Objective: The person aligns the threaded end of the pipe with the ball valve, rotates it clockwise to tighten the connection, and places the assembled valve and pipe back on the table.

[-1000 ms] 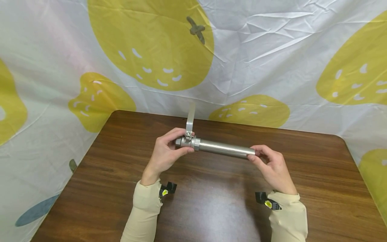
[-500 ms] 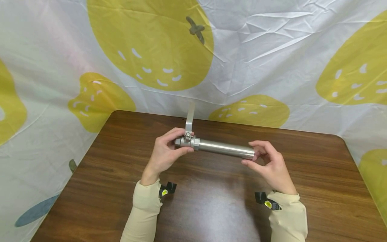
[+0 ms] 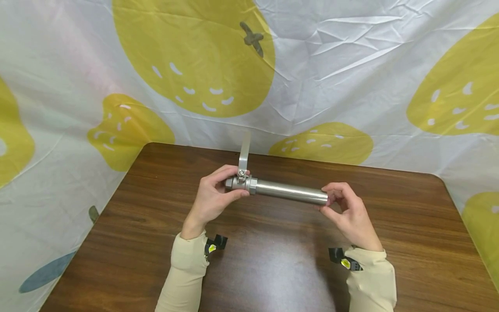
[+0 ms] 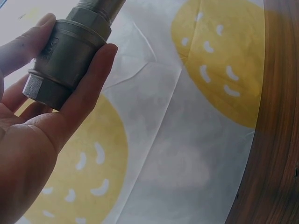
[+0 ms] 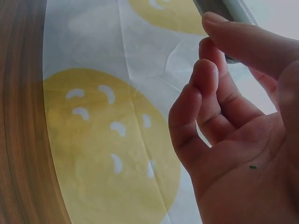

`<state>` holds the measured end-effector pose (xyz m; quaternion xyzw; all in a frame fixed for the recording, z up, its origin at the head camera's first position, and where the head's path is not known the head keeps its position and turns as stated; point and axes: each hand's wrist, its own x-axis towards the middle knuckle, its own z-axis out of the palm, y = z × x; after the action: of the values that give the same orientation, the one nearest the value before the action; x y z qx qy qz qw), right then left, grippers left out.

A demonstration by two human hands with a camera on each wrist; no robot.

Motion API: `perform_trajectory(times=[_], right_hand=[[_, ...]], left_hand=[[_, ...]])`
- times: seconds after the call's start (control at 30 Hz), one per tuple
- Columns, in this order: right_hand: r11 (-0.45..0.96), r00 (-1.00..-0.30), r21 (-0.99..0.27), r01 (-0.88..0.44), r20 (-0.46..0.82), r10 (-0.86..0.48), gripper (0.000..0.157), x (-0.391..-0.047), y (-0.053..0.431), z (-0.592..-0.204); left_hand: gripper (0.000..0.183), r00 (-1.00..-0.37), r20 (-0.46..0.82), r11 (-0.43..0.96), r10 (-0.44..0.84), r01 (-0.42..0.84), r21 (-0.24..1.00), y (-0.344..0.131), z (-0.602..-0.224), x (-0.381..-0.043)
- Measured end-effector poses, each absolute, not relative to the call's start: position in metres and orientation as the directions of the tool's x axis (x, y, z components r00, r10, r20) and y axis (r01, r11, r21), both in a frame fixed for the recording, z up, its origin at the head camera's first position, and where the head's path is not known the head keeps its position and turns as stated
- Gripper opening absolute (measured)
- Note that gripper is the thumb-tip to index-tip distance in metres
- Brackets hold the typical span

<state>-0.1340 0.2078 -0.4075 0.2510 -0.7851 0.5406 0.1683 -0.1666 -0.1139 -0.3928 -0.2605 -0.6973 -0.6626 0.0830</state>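
A silver ball valve [image 3: 241, 183] with a long flat lever handle [image 3: 244, 151] is joined to a shiny metal pipe [image 3: 292, 192]. My left hand [image 3: 210, 196] grips the valve body, thumb on the near side and fingers on the far side. In the left wrist view, the valve body [image 4: 67, 58] sits between thumb and fingers, its hex end toward the palm. At the pipe's free right end, my right hand [image 3: 348, 214] holds with thumb and fingertips. The right wrist view shows the thumb [image 5: 216, 19] against the pipe [image 5: 236, 11], other fingers curled below.
Beneath the hands lies a brown wood-grain table [image 3: 273, 268] with rounded back corners. A white cloth [image 3: 343, 86] printed with yellow fruit hangs behind it and along both sides. Small black wrist cameras [image 3: 345, 261] are strapped at the cuffs.
My right fingers and thumb spread loose at the pipe's end half a second ago, then came back in on it. The left hand, valve and lever have stayed nearly still.
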Motion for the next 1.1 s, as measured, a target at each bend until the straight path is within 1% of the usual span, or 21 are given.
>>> perform_trajectory(times=[0.23,0.67,1.1], right_hand=[[0.327,-0.835,-0.768,-0.551,0.508,-0.214,0.049,-0.1342,0.2072,-0.4079],[0.343,-0.825,-0.751,-0.563,0.531,-0.193,0.05,-0.1344,0.2049,-0.4069],[0.363,-0.831,-0.749,-0.554,0.524,-0.188,0.051,-0.1332,0.2048,-0.4049]], left_hand=[[0.045,-0.857,0.453,-0.011,0.247,0.465,0.885,-0.1141,-0.3926,-0.1669],[0.045,-0.858,0.452,-0.02,0.245,0.462,0.887,-0.1152,-0.3929,-0.1672],[0.045,-0.859,0.45,-0.024,0.244,0.459,0.888,-0.1157,-0.3918,-0.1663]])
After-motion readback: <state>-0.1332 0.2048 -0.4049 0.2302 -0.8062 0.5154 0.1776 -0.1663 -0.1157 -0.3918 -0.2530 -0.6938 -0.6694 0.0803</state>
